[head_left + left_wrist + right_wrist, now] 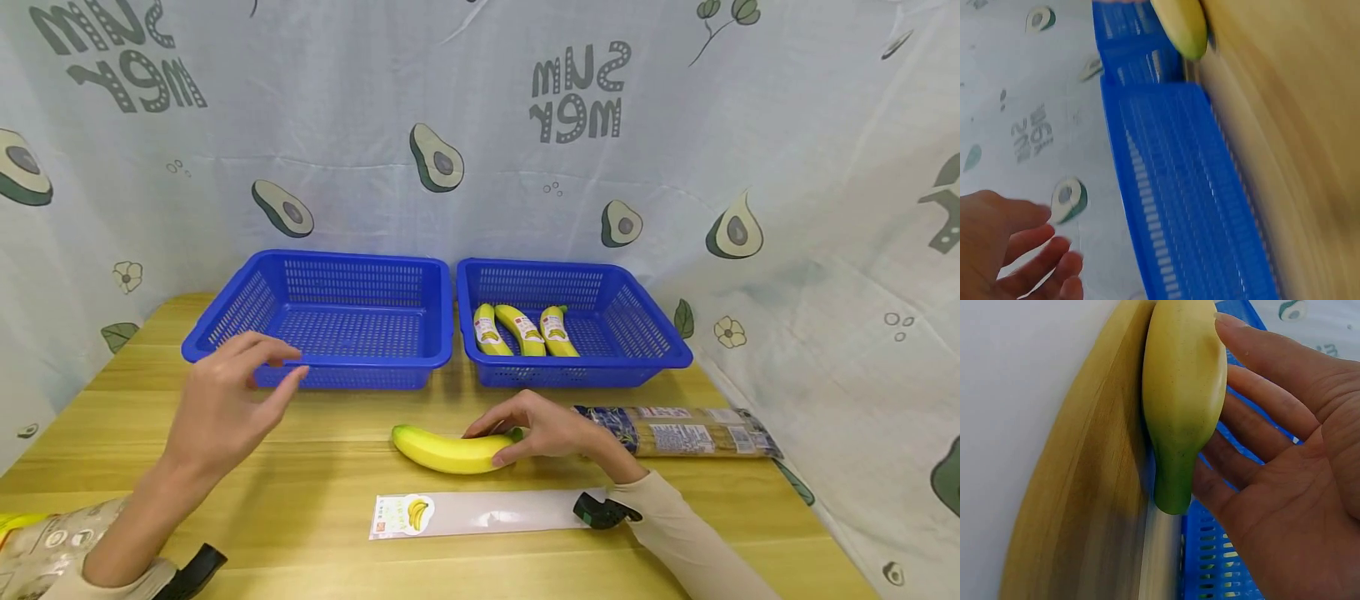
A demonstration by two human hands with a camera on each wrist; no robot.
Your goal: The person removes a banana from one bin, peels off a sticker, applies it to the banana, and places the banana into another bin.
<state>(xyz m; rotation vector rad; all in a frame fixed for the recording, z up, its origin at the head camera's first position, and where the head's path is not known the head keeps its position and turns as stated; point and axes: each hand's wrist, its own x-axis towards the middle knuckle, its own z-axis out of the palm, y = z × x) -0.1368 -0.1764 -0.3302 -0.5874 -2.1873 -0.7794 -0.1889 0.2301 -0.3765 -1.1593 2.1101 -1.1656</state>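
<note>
A yellow banana (448, 451) with a green stem lies on the wooden table. My right hand (528, 429) holds its stem end, thumb on the near side and fingers on the far side; the right wrist view shows the thumb and fingers against the peel (1184, 394). Below the banana lies a long pale strip (517, 511) with a banana sticker (416, 514) at its left end. My left hand (232, 396) hovers before the left blue basket (390, 377), fingers loosely bent and thumb apart, with nothing between them. The left wrist view also shows this hand (1016, 250) holding nothing.
In the right blue basket (570, 375) lie three bananas (521, 325) with labels. A long clear package (682, 432) lies at the right, partly behind my right wrist. Another package (56, 542) is at the lower left. A printed curtain (360, 100) hangs behind the baskets.
</note>
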